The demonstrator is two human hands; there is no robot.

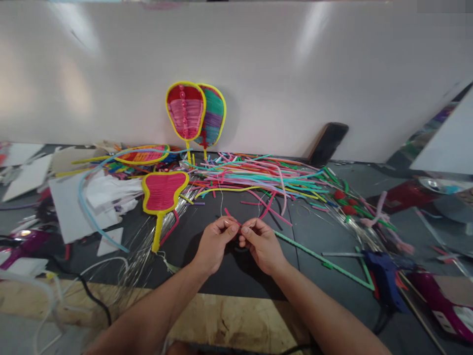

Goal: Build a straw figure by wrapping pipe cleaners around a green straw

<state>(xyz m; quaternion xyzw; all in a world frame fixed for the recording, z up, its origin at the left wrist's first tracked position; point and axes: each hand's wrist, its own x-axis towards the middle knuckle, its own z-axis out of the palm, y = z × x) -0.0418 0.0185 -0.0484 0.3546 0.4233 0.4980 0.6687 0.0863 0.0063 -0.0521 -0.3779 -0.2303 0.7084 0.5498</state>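
Note:
My left hand [215, 242] and my right hand [261, 245] meet over the dark mat [236, 276], fingertips pinched together on a short red pipe cleaner [232, 219] and a thin pale wire [220, 197] that rises from it. Just beyond them lies a big heap of coloured pipe cleaners [266, 177]. A pink fan with a yellow rim and handle [162, 197] lies to the left of my left hand.
Two finished fans [195, 114] lean on the white wall, another [142, 155] lies flat at the left. A blue glue gun [384, 276] sits at the right, a dark phone [328, 143] leans at the back. White paper sheets [74, 202] and cables lie left.

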